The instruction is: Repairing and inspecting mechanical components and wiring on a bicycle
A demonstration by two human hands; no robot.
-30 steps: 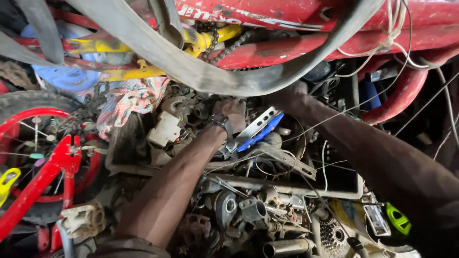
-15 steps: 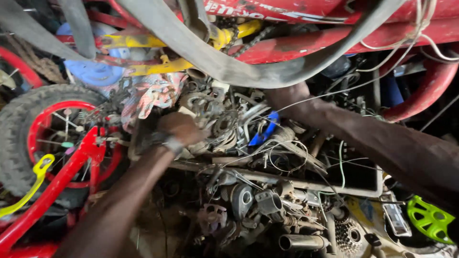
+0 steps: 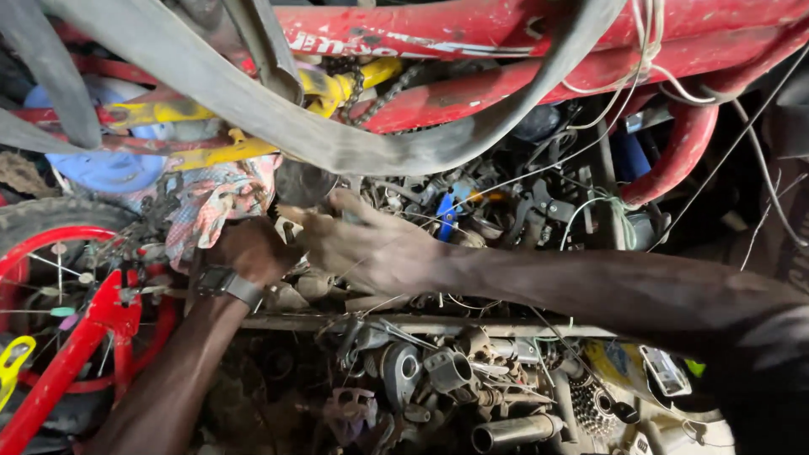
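Across the top: a red bicycle frame (image 3: 522, 50) spans the view, its tubes closing off the upper edge.
Hanging strap: a grey rubber inner tube (image 3: 278, 126) loops down from the frame and crosses just above both hands.
Left edge: a small wheel with a red rim (image 3: 50, 253) and a red fork (image 3: 76, 354) block that side.
Parts heap: a crowded pile of dark metal bicycle parts (image 3: 438, 371) fills the lower middle, with a chrome tube (image 3: 514, 431) and a toothed sprocket cluster (image 3: 587, 403) lying in it.
Rail: a rusty flat bar (image 3: 404, 323) runs across below the hands, edging the nearer heap.
Cloth: a patterned rag (image 3: 211, 206) lies bunched just left of the hands.
Open room: very little; the hands work in a tight gap between tube, rag and parts.
Right hand (image 3: 371, 248): reaching in from the right, fingers partly curled; whether it grips anything cannot be told.
Left hand (image 3: 253, 250): wearing a wristwatch (image 3: 223, 284), knuckles up, fingers hidden in the clutter; its grip cannot be told.
Nearest part: a dark round metal piece (image 3: 303, 183) sits just above both hands, under the tube.
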